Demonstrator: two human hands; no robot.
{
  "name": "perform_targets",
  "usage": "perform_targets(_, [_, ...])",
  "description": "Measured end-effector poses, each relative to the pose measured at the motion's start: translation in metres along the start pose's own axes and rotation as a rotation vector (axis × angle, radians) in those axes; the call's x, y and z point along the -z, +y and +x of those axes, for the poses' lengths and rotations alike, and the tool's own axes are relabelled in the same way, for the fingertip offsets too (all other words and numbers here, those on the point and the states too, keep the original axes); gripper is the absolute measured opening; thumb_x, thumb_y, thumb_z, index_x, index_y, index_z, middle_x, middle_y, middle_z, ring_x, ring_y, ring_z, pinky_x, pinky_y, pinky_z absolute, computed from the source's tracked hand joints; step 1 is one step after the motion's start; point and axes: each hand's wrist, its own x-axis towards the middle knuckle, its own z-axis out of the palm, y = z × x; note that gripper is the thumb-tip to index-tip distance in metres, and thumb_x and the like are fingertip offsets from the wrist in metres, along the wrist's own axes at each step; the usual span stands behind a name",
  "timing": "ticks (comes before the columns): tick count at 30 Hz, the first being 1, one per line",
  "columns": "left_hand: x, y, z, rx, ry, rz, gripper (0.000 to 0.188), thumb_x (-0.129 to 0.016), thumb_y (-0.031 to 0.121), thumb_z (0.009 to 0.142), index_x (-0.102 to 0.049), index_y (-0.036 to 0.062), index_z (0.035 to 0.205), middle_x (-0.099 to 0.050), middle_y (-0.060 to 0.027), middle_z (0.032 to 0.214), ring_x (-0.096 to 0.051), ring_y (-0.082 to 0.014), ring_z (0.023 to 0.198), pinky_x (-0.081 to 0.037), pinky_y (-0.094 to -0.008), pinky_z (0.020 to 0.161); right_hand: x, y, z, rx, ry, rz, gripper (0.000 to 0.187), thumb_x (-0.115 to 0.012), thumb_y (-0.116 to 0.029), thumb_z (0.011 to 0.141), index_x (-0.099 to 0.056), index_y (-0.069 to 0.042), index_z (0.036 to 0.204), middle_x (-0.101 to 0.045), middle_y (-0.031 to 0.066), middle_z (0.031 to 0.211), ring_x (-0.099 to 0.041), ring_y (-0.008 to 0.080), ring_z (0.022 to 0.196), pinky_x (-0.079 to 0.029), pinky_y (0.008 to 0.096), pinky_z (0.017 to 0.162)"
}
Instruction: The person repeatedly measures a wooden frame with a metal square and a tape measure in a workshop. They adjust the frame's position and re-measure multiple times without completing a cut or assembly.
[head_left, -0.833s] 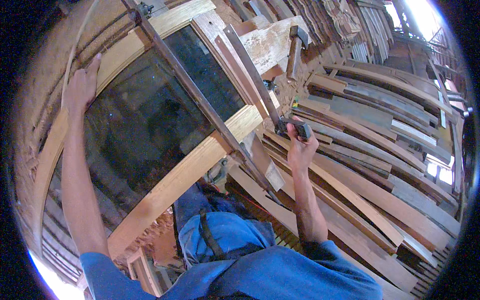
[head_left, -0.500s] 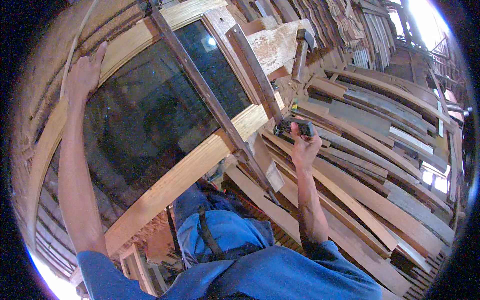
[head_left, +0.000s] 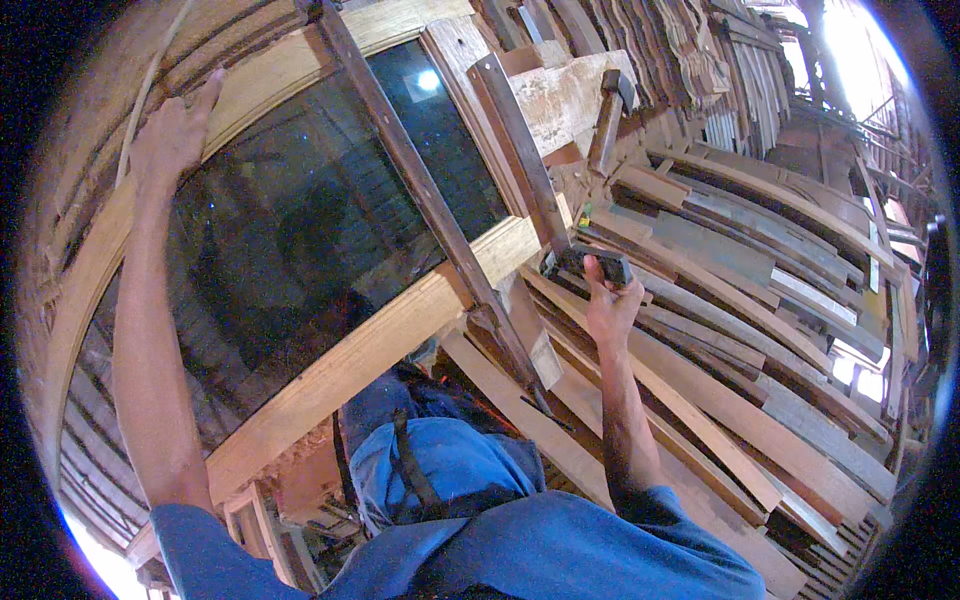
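So the wooden frame (head_left: 340, 380) sits right in front of the person, slanting across the left half of the view, with a dark glass pane (head_left: 300, 220) filling the middle. There's a bright spot reflected near the pane's far right corner. A long dark bar (head_left: 417, 180) crosses the frame from far rail to near rail and sticks out past the near one. A shorter bar (head_left: 522, 155) lies beside the frame's right end.

Left hand (head_left: 170, 140) is up on the far rail, thumb stretched out along it; can't tell how tight that grip is, the other fingers are hard to make out. Right hand (head_left: 612, 295) has its grip pinched around a dark block (head_left: 605, 265), right by the short bar's near end.

Further out, a hammer (head_left: 605, 130) lies at the right end of a pale, scuffed board (head_left: 570, 100). Then it's loads of wooden planks (head_left: 745, 385) laid in rows all down the right. Blue shirt (head_left: 560, 550) along the bottom.
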Motion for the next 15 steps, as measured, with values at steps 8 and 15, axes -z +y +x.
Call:
perform_targets(8, [0.014, 0.012, -0.019, 0.026, 0.027, -0.075, 0.097, -0.03, 0.082, 0.099, -0.073, -0.0018, 0.125, -0.068, -0.0315, 0.131, -0.063, -0.0464, 0.129, -0.044, -0.0566, 0.113, 0.01, -0.015, 0.007, -0.077, -0.135, 0.038, 0.019, -0.079, -0.019, 0.097, -0.076, -0.001, 0.102, -0.075, 0.0026, 0.087, -0.064, 0.0095, 0.078, -0.052, 0.0275, 0.073])
perform_targets(15, [0.02, 0.013, -0.023, 0.035, 0.013, -0.091, 0.092, -0.033, 0.081, 0.099, -0.077, 0.0019, 0.118, -0.07, -0.0308, 0.126, -0.067, -0.0465, 0.121, -0.049, -0.0551, 0.108, 0.011, 0.006, 0.008, -0.075, -0.166, 0.051, 0.023, -0.079, -0.019, 0.098, -0.072, 0.002, 0.102, -0.071, 0.0034, 0.089, -0.066, 0.0081, 0.08, -0.066, 0.0322, 0.072])
